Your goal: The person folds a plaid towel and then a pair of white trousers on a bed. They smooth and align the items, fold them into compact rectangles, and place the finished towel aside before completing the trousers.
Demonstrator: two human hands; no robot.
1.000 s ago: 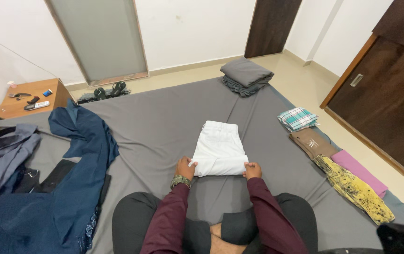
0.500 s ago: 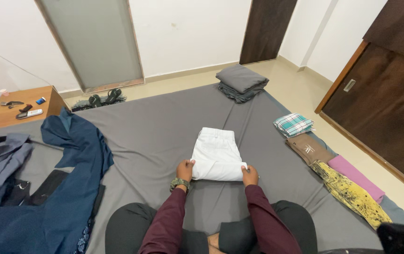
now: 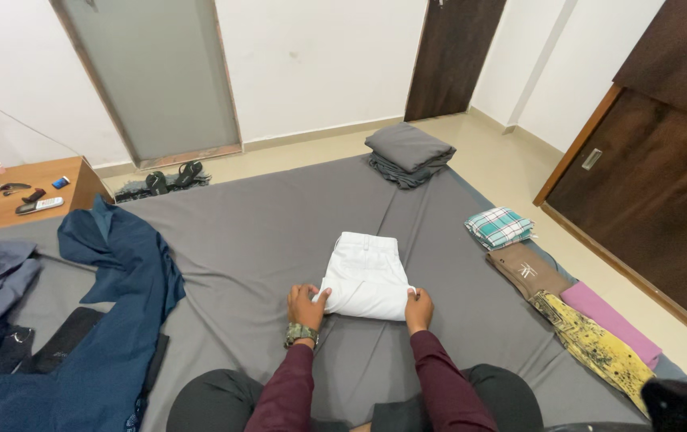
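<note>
Both hands grip folded white trousers [image 3: 366,276] mid-bed: left hand [image 3: 305,305] at near-left corner, right hand [image 3: 418,307] at near-right. Fold looks mostly done. Four folded garments line the grey bed [image 3: 263,232] right edge; blue clothes pile [image 3: 111,320] left unfolded.

Bright, even indoor light, soft shadows, sharp focus, wide-angle bending at the edges.
</note>
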